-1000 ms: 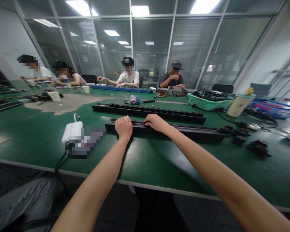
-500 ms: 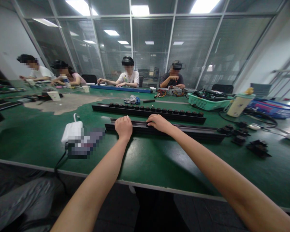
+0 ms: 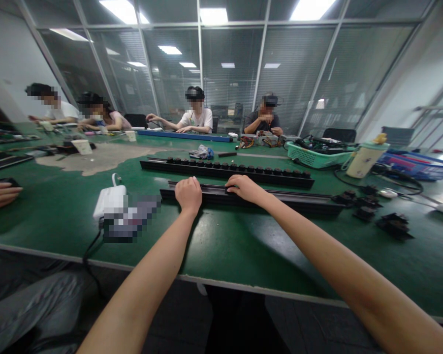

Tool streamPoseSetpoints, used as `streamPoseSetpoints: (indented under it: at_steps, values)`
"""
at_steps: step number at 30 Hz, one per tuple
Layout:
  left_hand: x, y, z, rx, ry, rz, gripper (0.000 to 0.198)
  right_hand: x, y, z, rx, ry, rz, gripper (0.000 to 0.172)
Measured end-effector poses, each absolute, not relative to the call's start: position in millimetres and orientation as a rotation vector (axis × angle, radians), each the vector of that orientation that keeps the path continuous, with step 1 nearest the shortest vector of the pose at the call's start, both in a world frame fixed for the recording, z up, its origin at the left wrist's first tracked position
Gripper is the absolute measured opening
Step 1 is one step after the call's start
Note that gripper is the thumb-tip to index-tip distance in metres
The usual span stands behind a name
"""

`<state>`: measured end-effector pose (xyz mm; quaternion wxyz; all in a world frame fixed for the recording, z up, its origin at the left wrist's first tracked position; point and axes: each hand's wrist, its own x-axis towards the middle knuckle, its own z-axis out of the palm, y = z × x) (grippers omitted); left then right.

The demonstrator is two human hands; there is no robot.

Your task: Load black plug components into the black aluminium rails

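Long black metal rail (image 3: 299,203) lies crosswise on the green-topped workbench (image 3: 221,250), directly under both hands. The left hand (image 3: 188,194) curls its fingers down over the rail, and the right hand (image 3: 245,189) rests on it with fingers bent; how firmly either grips is hidden. It looks stiff and fairly heavy, best held along its long edges. Beyond sits one second black rail (image 3: 227,175) carrying about fifteen black knobs; roughly five loose black parts (image 3: 364,213) lie rightward.

At your one o'clock, a green plastic basket (image 3: 319,158) sits on the green workbench (image 3: 221,260), with a white lidded container (image 3: 366,160) just beside it and a blue crate (image 3: 417,167) further right. A white power adapter (image 3: 110,200) lies at eleven. A seated co-worker (image 3: 196,119) faces you at twelve.
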<state>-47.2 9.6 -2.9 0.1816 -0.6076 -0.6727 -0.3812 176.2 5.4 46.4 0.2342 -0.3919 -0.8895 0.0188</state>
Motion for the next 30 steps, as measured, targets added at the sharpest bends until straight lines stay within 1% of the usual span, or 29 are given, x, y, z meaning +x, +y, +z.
streamPoseSetpoints:
  at_steps: [16,30]
  values:
    - [-47.1,9.6,-2.6,-1.703,-1.883,-1.046,0.054,187.3,6.0,46.2,-1.048,-2.459,0.059,0.019]
    - [-46.5,8.6,-0.9,-1.706,-1.918,-0.979,0.056,203.2,5.1,43.4,-0.997,-2.436,0.041,0.017]
